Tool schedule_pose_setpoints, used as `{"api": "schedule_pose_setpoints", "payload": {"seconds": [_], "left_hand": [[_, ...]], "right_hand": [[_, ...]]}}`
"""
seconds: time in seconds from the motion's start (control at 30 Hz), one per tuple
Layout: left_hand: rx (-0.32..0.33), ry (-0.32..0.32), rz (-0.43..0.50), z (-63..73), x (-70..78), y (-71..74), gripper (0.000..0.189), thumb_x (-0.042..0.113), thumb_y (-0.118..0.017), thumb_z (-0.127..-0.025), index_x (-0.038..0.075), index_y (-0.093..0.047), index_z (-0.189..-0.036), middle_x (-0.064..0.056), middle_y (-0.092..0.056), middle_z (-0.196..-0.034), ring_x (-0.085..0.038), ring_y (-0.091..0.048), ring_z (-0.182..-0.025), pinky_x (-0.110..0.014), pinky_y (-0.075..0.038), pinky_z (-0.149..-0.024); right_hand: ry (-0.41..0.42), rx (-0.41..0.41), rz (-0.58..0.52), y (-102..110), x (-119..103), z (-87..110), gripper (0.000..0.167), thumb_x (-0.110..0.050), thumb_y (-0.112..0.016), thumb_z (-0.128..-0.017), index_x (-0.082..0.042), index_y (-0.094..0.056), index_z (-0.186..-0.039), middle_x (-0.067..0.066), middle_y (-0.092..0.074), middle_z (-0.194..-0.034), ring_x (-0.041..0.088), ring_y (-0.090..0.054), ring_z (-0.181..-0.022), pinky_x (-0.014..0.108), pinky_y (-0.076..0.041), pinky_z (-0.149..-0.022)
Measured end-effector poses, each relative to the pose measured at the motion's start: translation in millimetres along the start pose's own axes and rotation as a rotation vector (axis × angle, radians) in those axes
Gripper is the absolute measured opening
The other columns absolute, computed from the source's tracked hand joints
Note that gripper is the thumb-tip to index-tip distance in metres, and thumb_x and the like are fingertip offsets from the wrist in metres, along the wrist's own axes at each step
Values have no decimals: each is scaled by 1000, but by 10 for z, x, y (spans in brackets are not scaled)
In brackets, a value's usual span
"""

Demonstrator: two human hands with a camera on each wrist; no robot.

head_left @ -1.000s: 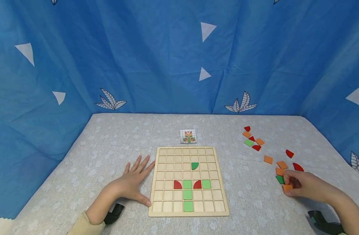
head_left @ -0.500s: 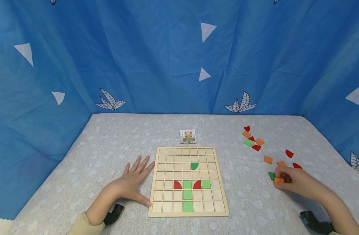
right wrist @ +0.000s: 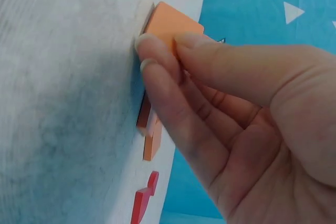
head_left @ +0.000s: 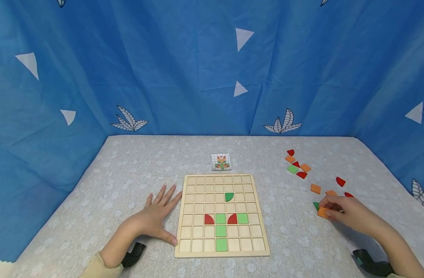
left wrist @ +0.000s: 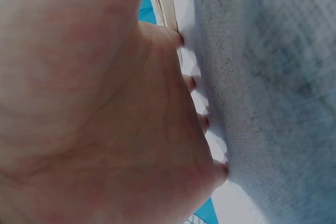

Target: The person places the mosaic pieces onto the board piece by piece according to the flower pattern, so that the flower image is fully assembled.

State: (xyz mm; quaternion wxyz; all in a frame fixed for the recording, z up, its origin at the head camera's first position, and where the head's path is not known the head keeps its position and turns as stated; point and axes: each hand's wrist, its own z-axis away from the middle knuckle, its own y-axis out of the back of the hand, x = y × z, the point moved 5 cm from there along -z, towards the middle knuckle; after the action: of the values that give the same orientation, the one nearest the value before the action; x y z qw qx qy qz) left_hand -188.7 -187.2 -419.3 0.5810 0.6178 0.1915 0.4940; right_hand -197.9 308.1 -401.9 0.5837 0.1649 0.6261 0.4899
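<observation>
At the right of the table, the right hand [head_left: 352, 214] pinches an orange square tile [head_left: 323, 212] between thumb and fingers, close to the tabletop. A dark green tile [head_left: 316, 205], partly hidden, lies against its far side. The same orange tile [right wrist: 170, 20] shows at the fingertips in the right wrist view. The left hand [head_left: 152, 220] rests spread on the cloth, its thumb and index fingertip at the left edge of the wooden grid board [head_left: 198, 255]. In the left wrist view, the palm of the left hand [left wrist: 121, 124] fills much of the picture.
On the board sit light green squares [head_left: 221, 244], red quarter rounds [head_left: 209, 219] and a dark green quarter round [head_left: 229, 197]. Behind it lies a small pattern card [head_left: 220, 162]. Loose orange [head_left: 315, 189], red [head_left: 340, 181] and light green tiles [head_left: 293, 169] lie at the right.
The right hand has moved left across the table with the orange square tile, and the dark green tile has shifted left along with it. The left hand has stayed in place.
</observation>
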Motion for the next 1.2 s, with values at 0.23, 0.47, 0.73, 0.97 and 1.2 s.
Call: {"api": "schedule_pose_setpoints", "payload": {"seconds": [0.23, 0.47, 0.73, 0.97, 1.2], "left_hand": [[-6, 7, -17, -4, 0, -7, 132, 75, -71, -50, 8, -18, -150, -20, -1, -154, -43, 7, -136, -68, 3, -98], [-2, 0, -12, -7, 1, -11, 132, 76, -70, -50, 8, -18, -150, -20, -1, -154, -43, 7, -136, -69, 3, -98], [4, -3, -4, 1, -8, -15, 132, 74, -72, -50, 7, -18, -150, -20, -1, -153, -44, 7, -136, -69, 3, -97], [-2, -1, -13, 1, -9, -19, 131, 74, -72, -50, 8, -18, -150, -20, -1, -153, -44, 7, -136, -69, 3, -98], [2, -3, 1, 2, 0, -5, 132, 74, -72, -50, 8, -18, -150, -20, -1, -153, -44, 8, -136, -70, 3, -97]], "right_hand": [[-1, 77, 33, 29, -155, -81, 23, 8, -66, -80, -1, -65, -102, -1, -62, -86, 10, -58, -72, 23, -51, -59], [54, 165, 80, -14, -487, -285, 23, 5, -70, -79, -7, -67, -98, -4, -63, -84, 14, -59, -74, 25, -52, -62], [175, 248, -15, -163, -885, -599, 20, 4, -67, -83, -8, -67, -98, -3, -64, -85, 13, -62, -75, 28, -53, -65], [259, 197, -126, -357, -1209, -891, 16, 0, -64, -87, -7, -67, -101, -1, -65, -88, 10, -62, -74, 24, -52, -65], [318, 155, -198, -590, -1499, -1112, 12, 0, -64, -87, -8, -68, -95, -4, -64, -81, 11, -61, -73, 26, -52, -63]]}}
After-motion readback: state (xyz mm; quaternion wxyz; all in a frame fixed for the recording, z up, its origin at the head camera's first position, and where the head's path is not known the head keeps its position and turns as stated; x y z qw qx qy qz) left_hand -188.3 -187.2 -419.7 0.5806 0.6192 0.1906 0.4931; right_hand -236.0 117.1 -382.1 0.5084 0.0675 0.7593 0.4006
